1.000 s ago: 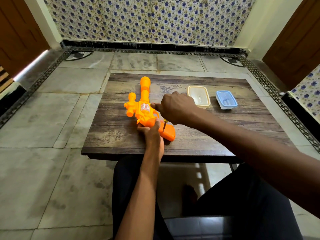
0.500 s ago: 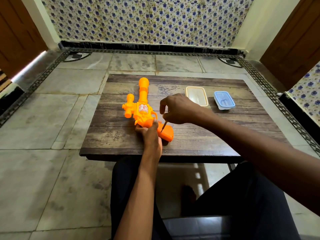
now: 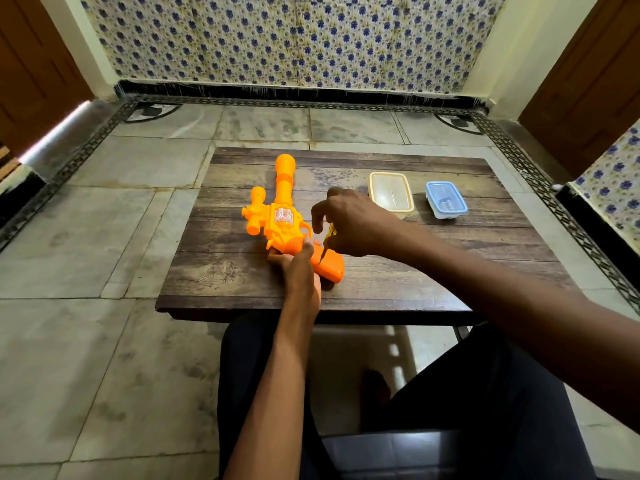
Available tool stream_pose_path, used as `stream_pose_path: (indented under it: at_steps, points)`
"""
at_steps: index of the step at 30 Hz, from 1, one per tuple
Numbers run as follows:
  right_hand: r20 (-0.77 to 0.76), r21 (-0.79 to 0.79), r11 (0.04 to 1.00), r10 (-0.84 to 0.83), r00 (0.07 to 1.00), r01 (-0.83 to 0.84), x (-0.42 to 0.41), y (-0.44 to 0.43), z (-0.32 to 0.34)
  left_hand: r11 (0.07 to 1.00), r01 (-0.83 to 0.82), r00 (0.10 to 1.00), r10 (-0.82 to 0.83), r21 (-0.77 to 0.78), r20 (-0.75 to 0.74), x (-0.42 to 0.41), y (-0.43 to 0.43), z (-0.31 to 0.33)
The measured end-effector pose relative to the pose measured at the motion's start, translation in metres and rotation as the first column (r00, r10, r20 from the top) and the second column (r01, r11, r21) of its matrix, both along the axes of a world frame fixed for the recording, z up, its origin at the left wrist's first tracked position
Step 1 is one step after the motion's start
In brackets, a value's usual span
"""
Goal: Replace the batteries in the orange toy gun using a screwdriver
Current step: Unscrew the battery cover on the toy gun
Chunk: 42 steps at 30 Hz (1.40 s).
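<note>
The orange toy gun (image 3: pixel 282 216) lies flat on the dark wooden table (image 3: pixel 398 271), barrel pointing away from me and grip toward the near edge. My left hand (image 3: pixel 299 271) presses on the gun where the body meets the grip. My right hand (image 3: pixel 353 223) holds a small yellow-handled screwdriver (image 3: pixel 325 245), tilted, with its tip on the orange grip. Most of the screwdriver handle is hidden inside my fingers.
A clear box with a cream rim (image 3: pixel 391 194) and a smaller blue-rimmed box (image 3: pixel 446 199) stand at the table's back right. Marble floor surrounds the low table; my dark-trousered legs sit under its near edge.
My right hand has rolled around the screwdriver, fingers lifting and resettling while the tip stays on the grip. The left hand and the gun have stayed in place.
</note>
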State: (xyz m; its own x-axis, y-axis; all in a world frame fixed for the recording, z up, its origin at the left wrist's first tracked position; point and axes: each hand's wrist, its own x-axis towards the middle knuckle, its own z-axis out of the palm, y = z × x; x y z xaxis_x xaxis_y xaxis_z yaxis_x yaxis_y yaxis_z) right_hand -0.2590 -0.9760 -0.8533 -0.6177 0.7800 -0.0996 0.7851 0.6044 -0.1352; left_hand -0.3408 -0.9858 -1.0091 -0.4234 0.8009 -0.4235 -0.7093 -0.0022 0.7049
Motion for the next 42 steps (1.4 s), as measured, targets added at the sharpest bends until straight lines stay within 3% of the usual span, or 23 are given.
stream_pose_path:
  at_steps: [5, 12, 19, 28, 39, 42]
  points:
    - [0.128, 0.202, 0.97, -0.166, 0.978, 0.138, -0.004, -0.004, 0.0, 1.0, -0.01, 1.0, 0.009, 0.006, 0.005, -0.003, 0.003, -0.007]
    - [0.111, 0.001, 0.997, 0.074, 0.991, -0.075, 0.003, -0.005, 0.004, 1.0, 0.006, 1.0, -0.006, 0.008, -0.009, -0.001, 0.005, -0.007]
    - [0.174, -0.122, 0.992, 0.057, 0.983, -0.036, 0.0, 0.003, -0.005, 1.0, -0.016, 1.0, 0.016, 0.001, 0.006, -0.002, 0.003, -0.005]
    - [0.114, -0.035, 0.99, -0.132, 0.985, 0.136, -0.008, 0.006, -0.007, 1.0, 0.013, 0.999, -0.012, -0.026, 0.031, -0.003, 0.002, -0.002]
    - [-0.01, -0.088, 0.994, -0.06, 0.998, 0.059, -0.009, 0.007, -0.002, 1.0, 0.001, 1.0, -0.002, 0.012, 0.022, -0.001, 0.0, 0.0]
    - [-0.014, -0.031, 0.996, -0.083, 0.996, 0.082, -0.008, 0.008, -0.005, 1.0, -0.012, 1.0, 0.012, -0.001, 0.003, -0.002, 0.001, 0.0]
